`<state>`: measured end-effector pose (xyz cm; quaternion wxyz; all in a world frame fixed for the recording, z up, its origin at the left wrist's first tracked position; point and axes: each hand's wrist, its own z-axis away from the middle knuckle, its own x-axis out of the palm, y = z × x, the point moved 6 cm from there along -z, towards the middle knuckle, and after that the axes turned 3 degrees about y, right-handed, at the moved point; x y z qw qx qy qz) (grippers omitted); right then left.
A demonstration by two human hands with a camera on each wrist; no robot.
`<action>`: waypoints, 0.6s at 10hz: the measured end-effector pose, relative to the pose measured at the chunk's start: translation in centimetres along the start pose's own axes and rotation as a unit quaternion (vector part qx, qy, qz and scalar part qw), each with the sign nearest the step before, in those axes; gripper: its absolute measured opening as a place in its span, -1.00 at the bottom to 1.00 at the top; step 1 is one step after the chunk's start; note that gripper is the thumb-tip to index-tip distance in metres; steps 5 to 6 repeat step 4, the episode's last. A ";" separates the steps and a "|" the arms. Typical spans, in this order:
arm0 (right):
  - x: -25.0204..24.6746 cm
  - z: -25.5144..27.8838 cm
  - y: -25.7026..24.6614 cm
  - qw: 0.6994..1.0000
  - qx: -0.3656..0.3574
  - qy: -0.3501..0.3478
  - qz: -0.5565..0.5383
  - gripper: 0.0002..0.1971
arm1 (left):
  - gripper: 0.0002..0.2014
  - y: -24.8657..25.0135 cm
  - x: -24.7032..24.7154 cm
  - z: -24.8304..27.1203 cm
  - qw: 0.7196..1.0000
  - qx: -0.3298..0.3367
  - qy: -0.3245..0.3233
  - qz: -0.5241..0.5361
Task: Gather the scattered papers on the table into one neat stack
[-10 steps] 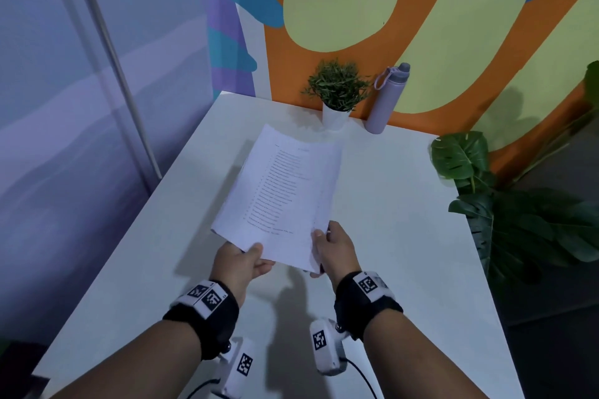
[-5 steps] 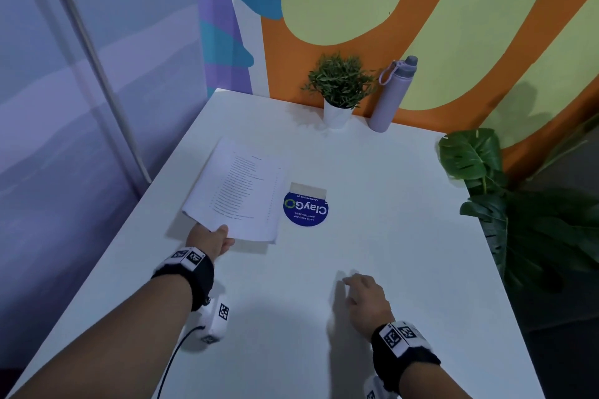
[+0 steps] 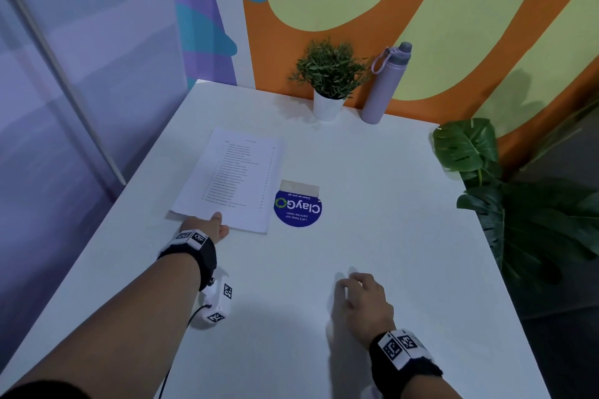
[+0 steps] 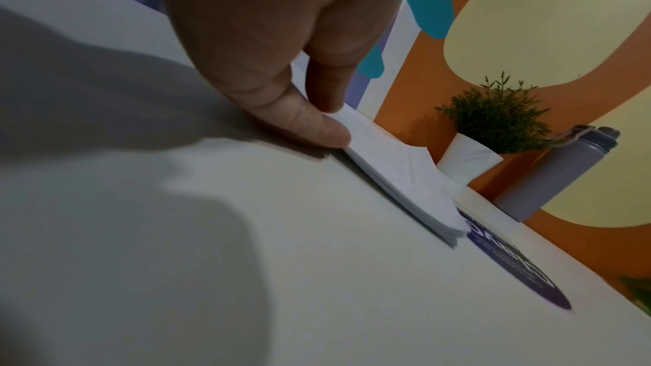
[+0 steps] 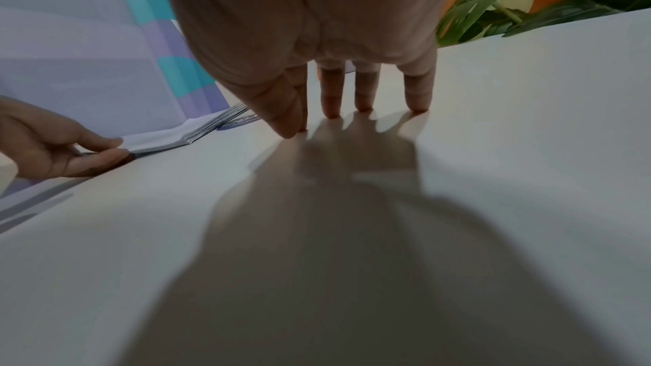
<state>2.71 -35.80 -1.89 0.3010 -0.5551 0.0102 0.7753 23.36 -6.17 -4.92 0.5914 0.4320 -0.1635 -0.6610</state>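
A stack of white printed papers (image 3: 230, 178) lies on the white table (image 3: 389, 204), left of centre. My left hand (image 3: 215, 223) holds its near edge. The left wrist view shows the thumb under and a finger over the stack's (image 4: 398, 177) near corner, pinched by my left hand (image 4: 334, 121). In the right wrist view that near edge of the stack (image 5: 169, 138) is raised slightly off the table. My right hand (image 3: 350, 282) is apart from the papers, at the near right. Its straight fingers (image 5: 331, 99) touch the bare tabletop with their tips and hold nothing.
A round blue sticker (image 3: 297, 208) lies flat just right of the stack. A small potted plant (image 3: 327, 81) and a lilac bottle (image 3: 385, 84) stand at the far edge by the painted wall. Large green leaves (image 3: 518, 197) overhang the table's right side.
A second ago both hands held the stack in the air. My right hand let go and dropped onto the table at the right. My left hand lowered the stack to the left.
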 end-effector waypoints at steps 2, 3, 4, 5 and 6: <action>-0.2 0.0 -0.5 1.000 -0.003 -0.015 0.004 -0.60 | -0.78 0.4 -0.3 0.5 0.993 0.012 -0.022 -0.117; 0.0 0.5 -0.7 0.999 -0.027 -0.040 0.014 -0.60 | -0.70 0.6 -0.5 2.4 0.983 0.078 -0.020 -0.163; 0.6 1.7 -0.5 0.993 -0.066 -0.090 0.028 -0.51 | -0.69 -0.4 -0.6 3.0 0.995 0.056 -0.023 -0.080; 0.6 1.7 -0.5 0.993 -0.066 -0.090 0.028 -0.51 | -0.69 -0.4 -0.6 3.0 0.995 0.056 -0.023 -0.080; 0.6 1.7 -0.5 0.993 -0.066 -0.090 0.028 -0.51 | -0.69 -0.4 -0.6 3.0 0.995 0.056 -0.023 -0.080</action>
